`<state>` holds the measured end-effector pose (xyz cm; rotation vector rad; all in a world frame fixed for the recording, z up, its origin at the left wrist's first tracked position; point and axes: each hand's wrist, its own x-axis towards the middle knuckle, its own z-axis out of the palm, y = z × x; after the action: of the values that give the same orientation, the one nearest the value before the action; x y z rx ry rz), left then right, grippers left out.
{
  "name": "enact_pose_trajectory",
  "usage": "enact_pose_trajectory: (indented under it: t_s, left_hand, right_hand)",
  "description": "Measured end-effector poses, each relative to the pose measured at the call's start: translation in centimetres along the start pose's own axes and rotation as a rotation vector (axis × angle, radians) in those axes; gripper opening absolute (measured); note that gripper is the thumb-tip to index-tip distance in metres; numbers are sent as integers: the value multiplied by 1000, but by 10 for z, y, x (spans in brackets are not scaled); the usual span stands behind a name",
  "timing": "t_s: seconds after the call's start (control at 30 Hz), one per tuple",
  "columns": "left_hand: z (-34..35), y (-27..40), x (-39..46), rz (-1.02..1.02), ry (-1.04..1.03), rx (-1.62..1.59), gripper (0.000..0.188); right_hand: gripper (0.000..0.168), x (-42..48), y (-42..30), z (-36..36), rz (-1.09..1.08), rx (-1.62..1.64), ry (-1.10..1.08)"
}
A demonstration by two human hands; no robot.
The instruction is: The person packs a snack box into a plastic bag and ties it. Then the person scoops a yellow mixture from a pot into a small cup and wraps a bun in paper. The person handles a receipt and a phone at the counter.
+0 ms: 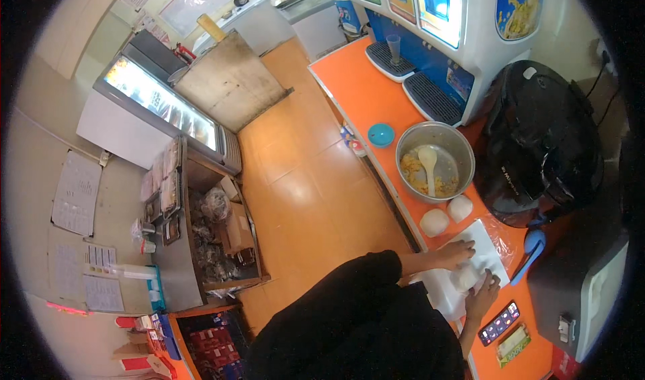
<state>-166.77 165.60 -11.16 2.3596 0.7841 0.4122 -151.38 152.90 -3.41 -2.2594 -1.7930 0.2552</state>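
Note:
My left hand (456, 255) rests with fingers spread on white paper (482, 244) on the orange counter. My right hand (485, 293) is on the near side, its fingers bent at the paper. Between the two hands lies a round white ball (465, 278), perhaps wrapped rice; whether my fingers grip it is not plain. Two more white balls (434, 223) (460, 209) sit beside a metal pot (403, 183). In the pot a pale rice paddle (428, 166) leans among yellowish food scraps.
A teal bowl (381, 135) stands beyond the pot. A black rice cooker (539, 143), a blue spoon (529, 256) and a grey box (569, 289) line the wall side. A smartphone (499, 323) and a green packet (514, 346) lie close to my right hand. A drinks dispenser (484, 52) stands farther along.

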Motion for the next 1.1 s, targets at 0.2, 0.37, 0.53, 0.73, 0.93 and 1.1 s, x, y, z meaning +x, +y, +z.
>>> enact_pose_trajectory:
  t_s: [0.2,0.37,0.53,0.73,0.93,1.1]
  left_hand:
    - [53,8,27,71,-45,435,20]
    - [60,8,-14,8,9,363,25]
    - [57,1,-52,64,34,163,33]
    - [41,24,-92,90,152,283,54]
    - [66,76,-86,-310,253,-772,68]
    - [91,38,-79,-394,288,-1381,52]
  right_hand:
    - [22,17,39,50,-105,-194,-37]
    - [8,-2,20,48,112,-185,-50]
    - [4,-40,8,65,150,-8,141]
    - [32,-67,6,81,280,443,172]
    - [35,-66,-2,94,507,893,240]
    - [36,-54,-8,73,115,352,404]
